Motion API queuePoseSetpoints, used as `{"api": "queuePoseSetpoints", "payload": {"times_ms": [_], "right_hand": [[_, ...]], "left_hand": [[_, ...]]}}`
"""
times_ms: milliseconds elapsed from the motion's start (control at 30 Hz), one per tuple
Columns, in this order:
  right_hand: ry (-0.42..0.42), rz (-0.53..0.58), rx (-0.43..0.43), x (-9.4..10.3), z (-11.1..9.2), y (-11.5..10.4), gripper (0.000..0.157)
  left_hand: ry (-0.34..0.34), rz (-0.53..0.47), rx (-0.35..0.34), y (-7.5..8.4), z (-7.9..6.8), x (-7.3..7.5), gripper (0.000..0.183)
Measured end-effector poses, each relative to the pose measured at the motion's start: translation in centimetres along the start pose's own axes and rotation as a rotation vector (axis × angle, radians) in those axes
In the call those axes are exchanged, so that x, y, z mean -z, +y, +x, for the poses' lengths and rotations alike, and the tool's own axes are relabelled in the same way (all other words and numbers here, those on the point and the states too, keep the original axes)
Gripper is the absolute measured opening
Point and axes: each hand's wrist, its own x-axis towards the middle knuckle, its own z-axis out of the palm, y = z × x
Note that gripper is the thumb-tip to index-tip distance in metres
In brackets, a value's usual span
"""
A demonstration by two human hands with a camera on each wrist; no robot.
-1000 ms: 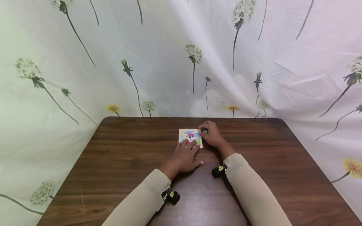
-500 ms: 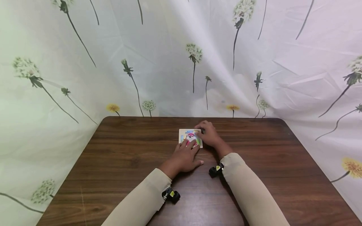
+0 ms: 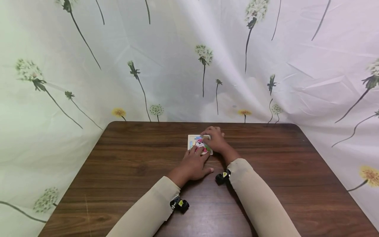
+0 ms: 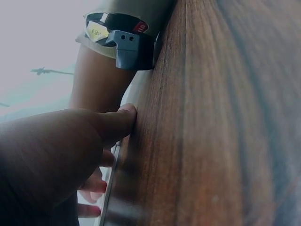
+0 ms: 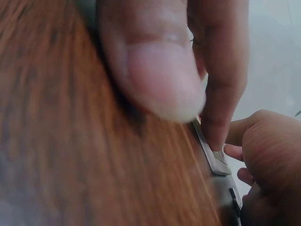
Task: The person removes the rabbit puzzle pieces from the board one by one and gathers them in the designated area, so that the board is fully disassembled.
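A small square picture puzzle board (image 3: 192,140) with a pink-and-white cartoon animal lies near the table's far edge. My left hand (image 3: 193,165) rests palm down, its fingers spread over the board's near side and its thumb on the wood. Bent over the top right corner, my right hand (image 3: 217,140) has its thumb and index finger at the picture. In the right wrist view one right fingertip (image 5: 217,143) touches the board's edge, and the thumb (image 5: 162,80) fills the foreground. Whether a loose piece sits between those fingers is hidden.
The brown wooden table (image 3: 142,164) extends on all sides of the board. Behind it hangs a pale curtain (image 3: 171,65) printed with dandelions. Each sleeve carries a small black wrist camera (image 3: 183,206), near the tabletop.
My right hand has moved a little to the left, from beside the board's right edge to over its top right corner. The left hand and the board have stayed still.
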Motion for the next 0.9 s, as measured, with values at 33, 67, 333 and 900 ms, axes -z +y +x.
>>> {"api": "queuePoseSetpoints", "payload": {"times_ms": [33,67,333,900], "right_hand": [[-0.004,-0.010,-0.005,-0.1,0.1,0.0,0.022],[-0.009,-0.018,-0.012,-0.1,0.2,0.0,0.021],[-0.027,-0.044,-0.026,-0.3,0.7,0.2,0.018],[-0.117,-0.157,0.022,-0.4,1.5,-0.2,0.024]], "left_hand": [[-0.003,0.001,0.003,0.0,0.0,0.0,0.074],[-0.005,0.001,0.006,0.1,0.0,0.1,0.074],[-0.017,0.008,0.021,0.3,-0.1,0.4,0.075],[-0.035,0.039,0.025,0.3,0.0,0.5,0.075]]}}
